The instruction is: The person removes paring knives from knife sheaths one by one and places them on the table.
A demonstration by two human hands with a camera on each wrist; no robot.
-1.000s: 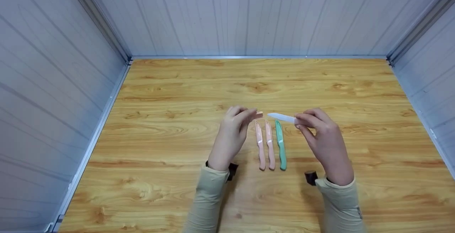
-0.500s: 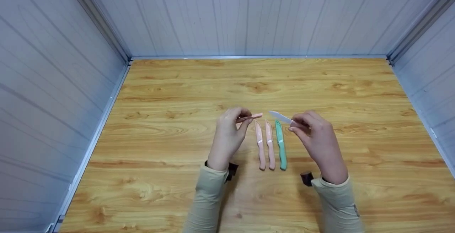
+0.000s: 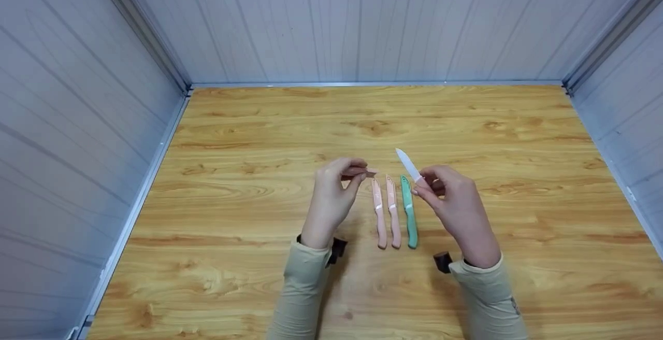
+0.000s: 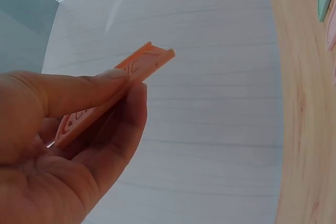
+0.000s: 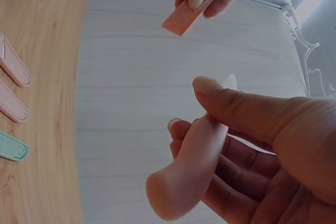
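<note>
My left hand [image 3: 331, 195] pinches a pink knife sheath [image 4: 97, 103] between thumb and fingers; raised lettering shows on its side and its end points right. My right hand [image 3: 456, 208] grips the pink handle [image 5: 186, 166] of a knife whose bare white blade [image 3: 408, 164] points up and to the left. Sheath and blade are apart, both held above the table. Below, between the hands, two pink sheathed knives [image 3: 379, 210] and a green sheathed knife [image 3: 409, 215] lie side by side, handles toward me.
The wood-grain table [image 3: 233, 138] is bounded by pale panel walls [image 3: 331, 24] at the back and both sides. A black wrist camera [image 3: 443, 262] sits below my right hand, and another black wrist camera [image 3: 337, 251] by my left.
The knife in my right hand has moved slightly left and its blade has turned to point more upward. In my left hand, the sheath has shifted and less of it sticks out.
</note>
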